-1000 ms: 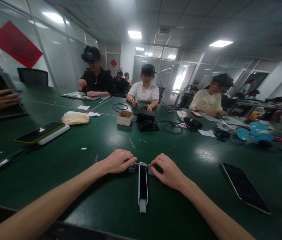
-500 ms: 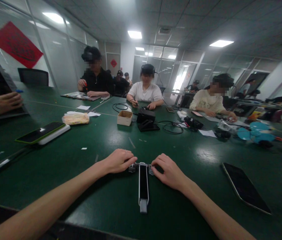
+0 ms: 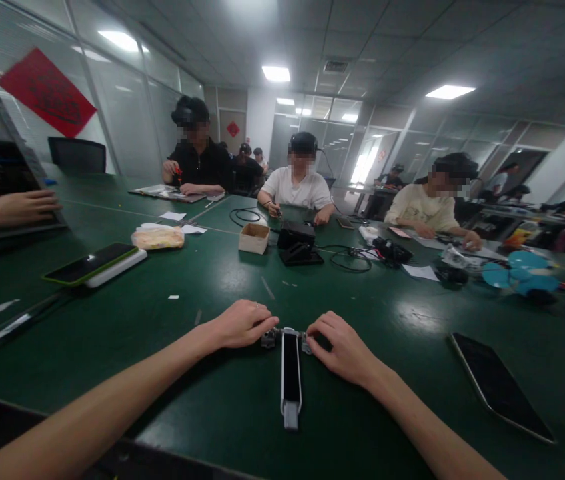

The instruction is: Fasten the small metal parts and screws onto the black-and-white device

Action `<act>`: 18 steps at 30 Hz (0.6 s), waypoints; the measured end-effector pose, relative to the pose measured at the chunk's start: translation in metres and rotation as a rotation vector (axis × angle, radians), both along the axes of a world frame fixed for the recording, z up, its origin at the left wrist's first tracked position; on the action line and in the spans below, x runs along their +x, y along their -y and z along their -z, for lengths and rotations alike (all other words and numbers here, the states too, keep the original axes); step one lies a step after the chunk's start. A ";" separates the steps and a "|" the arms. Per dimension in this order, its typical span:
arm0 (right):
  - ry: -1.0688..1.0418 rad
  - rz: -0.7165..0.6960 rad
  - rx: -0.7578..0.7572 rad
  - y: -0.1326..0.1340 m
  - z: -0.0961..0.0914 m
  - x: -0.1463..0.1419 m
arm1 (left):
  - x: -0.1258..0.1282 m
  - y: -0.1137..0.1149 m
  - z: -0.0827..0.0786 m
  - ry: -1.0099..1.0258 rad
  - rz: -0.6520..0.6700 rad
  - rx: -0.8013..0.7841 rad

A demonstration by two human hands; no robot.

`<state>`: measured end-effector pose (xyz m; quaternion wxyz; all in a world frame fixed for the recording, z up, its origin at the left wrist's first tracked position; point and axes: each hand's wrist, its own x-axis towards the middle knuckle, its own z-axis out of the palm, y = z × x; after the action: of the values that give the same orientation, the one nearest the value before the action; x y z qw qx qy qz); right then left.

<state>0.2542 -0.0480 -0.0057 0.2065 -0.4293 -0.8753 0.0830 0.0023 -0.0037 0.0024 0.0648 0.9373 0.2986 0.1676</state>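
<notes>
A long narrow device point(image 3: 291, 373) with a black face and a silver frame lies lengthwise on the green table point(image 3: 202, 293), its far end fitted with small metal parts. My left hand point(image 3: 240, 324) rests at the left of that far end, fingers curled and pinched on a small metal part point(image 3: 268, 339). My right hand point(image 3: 341, 347) sits at the right of the same end, fingers curled onto the small part there point(image 3: 305, 344). Both forearms reach in from the near edge.
A phone point(image 3: 499, 387) lies face up at the right. A green-cased phone on a white slab point(image 3: 93, 264) lies at the left, with a food bag point(image 3: 158, 237) beyond. A cardboard box point(image 3: 254, 237), a black device point(image 3: 297, 241) and cables sit mid-table. Three people work opposite; another person's hand point(image 3: 19, 205) rests at far left.
The view has shifted slightly, so everything sits a little to the right and lower. Both hands stay at the far end of the device with barely any movement.
</notes>
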 end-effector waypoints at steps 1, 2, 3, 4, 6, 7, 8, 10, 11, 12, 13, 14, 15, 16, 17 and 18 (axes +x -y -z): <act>-0.002 0.003 -0.002 0.000 0.000 0.000 | 0.000 0.000 0.000 -0.001 0.002 0.002; -0.006 0.007 -0.002 0.000 -0.001 0.001 | -0.001 -0.001 0.001 -0.001 0.002 0.003; -0.013 0.015 0.001 -0.001 -0.002 0.002 | -0.001 -0.002 0.002 0.001 0.002 0.000; -0.026 0.030 0.008 -0.002 -0.003 0.003 | -0.002 -0.004 0.002 0.005 0.000 -0.007; -0.070 0.081 0.027 -0.002 -0.008 0.004 | -0.004 -0.008 0.004 0.022 -0.016 -0.020; -0.098 0.116 0.035 -0.001 -0.011 0.004 | -0.006 -0.011 0.005 0.031 -0.030 -0.025; -0.127 0.156 0.036 0.001 -0.015 0.001 | -0.008 -0.014 0.007 0.042 -0.049 -0.024; -0.162 0.237 -0.003 0.010 -0.022 -0.008 | -0.011 -0.020 0.009 0.060 -0.078 -0.015; -0.159 0.275 -0.045 0.017 -0.024 -0.016 | -0.013 -0.023 0.010 0.072 -0.090 -0.005; -0.131 0.300 -0.102 0.024 -0.025 -0.025 | -0.014 -0.025 0.012 0.081 -0.096 0.006; -0.075 0.312 -0.157 0.032 -0.025 -0.035 | -0.016 -0.027 0.013 0.088 -0.100 0.018; -0.003 0.316 -0.194 0.040 -0.024 -0.045 | -0.017 -0.029 0.013 0.091 -0.104 0.028; 0.065 0.321 -0.199 0.046 -0.022 -0.055 | -0.017 -0.030 0.014 0.086 -0.111 0.034; 0.121 0.333 -0.179 0.050 -0.020 -0.063 | -0.017 -0.031 0.014 0.081 -0.117 0.037; 0.166 0.369 -0.169 0.052 -0.018 -0.070 | -0.018 -0.031 0.014 0.078 -0.126 0.037; 0.201 0.415 -0.169 0.052 -0.016 -0.075 | -0.018 -0.032 0.013 0.069 -0.131 0.032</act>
<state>0.1796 -0.1004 0.0102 0.0944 -0.6217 -0.7745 0.0684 -0.0155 0.0280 -0.0106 0.0490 0.9103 0.3542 0.2087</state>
